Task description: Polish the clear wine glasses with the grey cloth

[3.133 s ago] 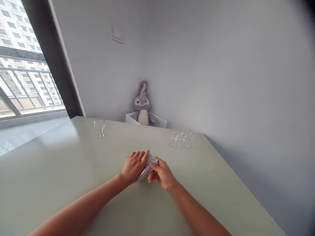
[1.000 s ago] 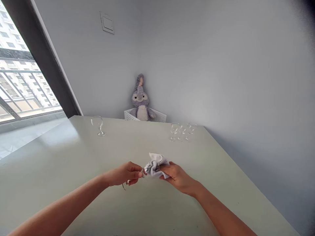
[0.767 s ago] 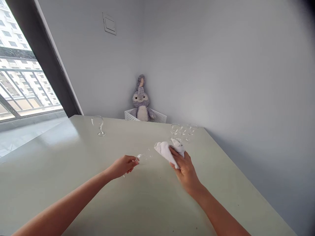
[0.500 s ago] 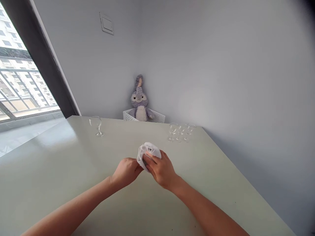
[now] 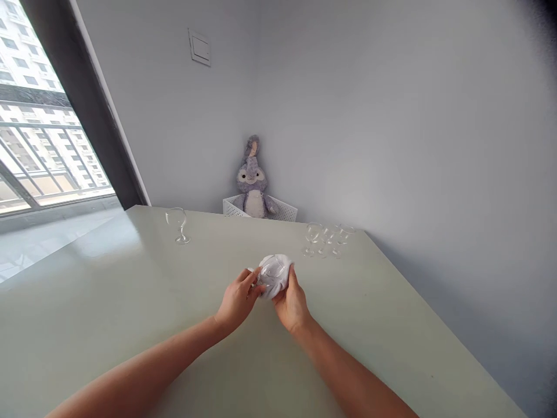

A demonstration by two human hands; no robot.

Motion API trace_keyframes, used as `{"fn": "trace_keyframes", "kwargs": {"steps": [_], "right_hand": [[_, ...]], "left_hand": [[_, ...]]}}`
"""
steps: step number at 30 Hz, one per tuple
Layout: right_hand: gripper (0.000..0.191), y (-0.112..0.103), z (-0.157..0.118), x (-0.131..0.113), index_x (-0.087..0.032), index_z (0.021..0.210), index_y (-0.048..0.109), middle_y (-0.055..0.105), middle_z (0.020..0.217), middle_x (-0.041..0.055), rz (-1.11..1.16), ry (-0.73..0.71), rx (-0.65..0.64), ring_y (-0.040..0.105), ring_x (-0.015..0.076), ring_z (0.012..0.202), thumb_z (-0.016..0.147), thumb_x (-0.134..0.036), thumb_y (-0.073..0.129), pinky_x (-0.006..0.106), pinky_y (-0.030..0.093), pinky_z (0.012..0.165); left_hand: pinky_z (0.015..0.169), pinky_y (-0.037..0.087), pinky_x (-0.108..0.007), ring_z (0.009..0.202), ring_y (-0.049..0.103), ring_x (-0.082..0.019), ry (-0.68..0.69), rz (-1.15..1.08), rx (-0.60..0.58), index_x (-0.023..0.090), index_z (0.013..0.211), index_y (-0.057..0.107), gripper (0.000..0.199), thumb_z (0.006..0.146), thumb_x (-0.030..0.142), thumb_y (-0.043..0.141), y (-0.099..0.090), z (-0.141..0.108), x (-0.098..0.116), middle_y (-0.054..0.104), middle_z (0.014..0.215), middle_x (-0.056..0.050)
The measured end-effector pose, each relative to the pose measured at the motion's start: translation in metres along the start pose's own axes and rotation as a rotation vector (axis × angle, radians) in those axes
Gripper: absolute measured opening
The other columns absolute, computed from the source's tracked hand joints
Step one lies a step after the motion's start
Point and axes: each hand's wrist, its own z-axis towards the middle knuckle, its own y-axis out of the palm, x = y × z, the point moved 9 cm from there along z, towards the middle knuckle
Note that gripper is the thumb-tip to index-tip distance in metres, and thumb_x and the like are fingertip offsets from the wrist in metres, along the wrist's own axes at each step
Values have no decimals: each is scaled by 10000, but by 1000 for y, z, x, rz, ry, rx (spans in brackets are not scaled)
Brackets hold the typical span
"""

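Observation:
My left hand (image 5: 238, 299) has its fingers closed on the stem end of a clear stemmed glass (image 5: 273, 268), which lies tilted on its side above the table. A white cloth (image 5: 284, 280) wraps under and around the bowl. From the right, my right hand (image 5: 292, 303) cups the cloth against the glass, its thumb up along the outer side. The stem and foot are mostly hidden by my left fingers.
One stemmed glass (image 5: 181, 238) stands upright on the pale table (image 5: 130, 313) at the far left. Three glasses (image 5: 313, 233) stand close together at the far right. Behind the table edge, a plush rabbit (image 5: 253, 194) sits in a white basket (image 5: 285, 212) by the wall.
My right hand has turned from over the cloth to cupping it from the right side. The glass bowl now shows inside the cloth. The view has shifted slightly left.

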Motion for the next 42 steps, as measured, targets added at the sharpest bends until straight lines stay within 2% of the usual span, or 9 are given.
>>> {"fn": "trace_keyframes", "kwargs": {"steps": [4,6,8,11,17,23,31,36,42], "right_hand": [[366,12,-13,17,-247,1007,595,617,1015,29,-71,-28,-127,549,186,920,785,-519,490,306,433,734],[343,12,-14,21,-248,1028,583,615,1009,33,-104,-35,-166,548,182,911,778,-477,533,305,424,735],[351,8,-10,21,-221,1002,595,632,929,44,-130,-18,-189,564,184,852,753,-468,572,307,424,709],[364,0,-3,18,-178,909,618,633,762,37,-174,47,-205,573,170,708,704,-479,622,297,428,636],[342,6,0,28,-144,701,598,540,566,-10,-191,221,-337,486,105,476,701,-486,617,247,404,473],[356,-7,14,34,-138,778,600,607,635,21,-159,251,-234,552,134,519,679,-478,642,258,435,490],[325,-46,21,-4,-216,936,587,641,960,34,-52,-76,94,586,192,878,720,-459,607,318,489,685],[338,-22,3,10,-212,972,579,620,1009,40,-65,2,-32,566,192,929,731,-446,604,358,477,773],[349,10,-21,28,-195,910,557,616,770,19,-239,112,-247,596,167,655,736,-497,567,312,485,559]], "left_hand": [[758,456,-324,872,509,-163,-45,-135,146,297,1140,538,380,790,184,442,0,-3,2,470,1078,-64],[875,408,-376,1069,432,-210,-59,-249,137,316,1143,538,445,745,129,465,5,-5,3,400,1231,-57],[910,389,-372,1163,370,-237,-127,-453,42,306,1143,544,448,728,145,490,15,-4,-1,358,1308,-39],[872,416,-358,1115,446,-257,-295,-835,-133,246,1139,548,392,749,281,535,26,1,-9,415,1297,-62],[855,413,-367,981,557,-223,-420,-1276,-359,230,1240,376,639,679,313,670,31,13,-6,539,1167,-113],[850,405,-312,1022,533,-204,-420,-1220,-202,198,1098,457,507,660,303,689,31,20,-32,535,1167,-108],[757,449,-320,650,559,-81,-441,-1234,-22,229,1154,317,573,703,358,646,24,24,-44,600,1060,-91],[755,457,-336,742,577,-115,-253,-1112,104,243,1174,253,631,694,327,654,2,19,-19,584,1089,-106],[759,453,-328,823,579,-149,-93,-856,238,241,1162,260,623,688,318,658,-35,10,3,601,1019,-90]]}}
